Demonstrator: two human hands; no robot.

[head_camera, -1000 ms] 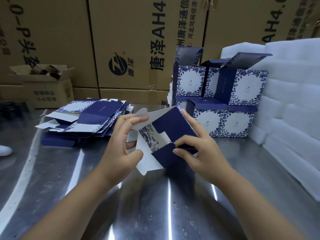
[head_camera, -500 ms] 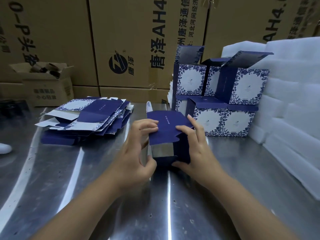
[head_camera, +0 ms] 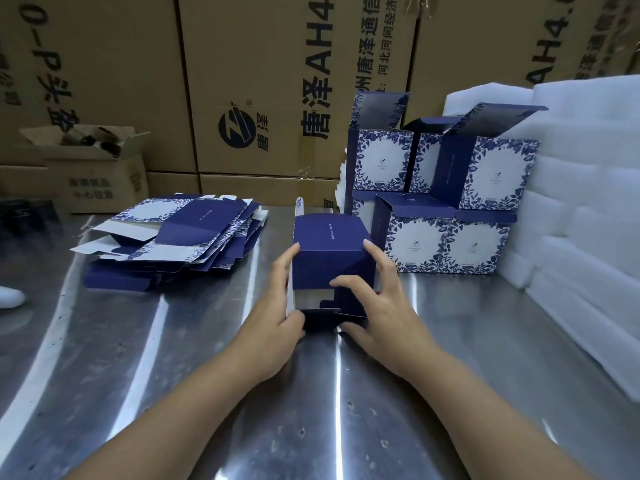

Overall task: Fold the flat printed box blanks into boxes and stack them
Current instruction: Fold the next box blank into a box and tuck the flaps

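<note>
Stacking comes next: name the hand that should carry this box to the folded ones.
Right, likely. The folded boxes stand right of the held box, and the right hand grips its side nearest them; the left hand holds the side toward the flat blanks.

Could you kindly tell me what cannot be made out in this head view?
Head view:
Half-folded box: near-end flap tuck, partly covered by left hand and right hand.
Its far end: hidden by its own body.
Print on its blue panel: too small.
Small open carton contents: dark, blurred.
White object: cut by left edge.
</note>
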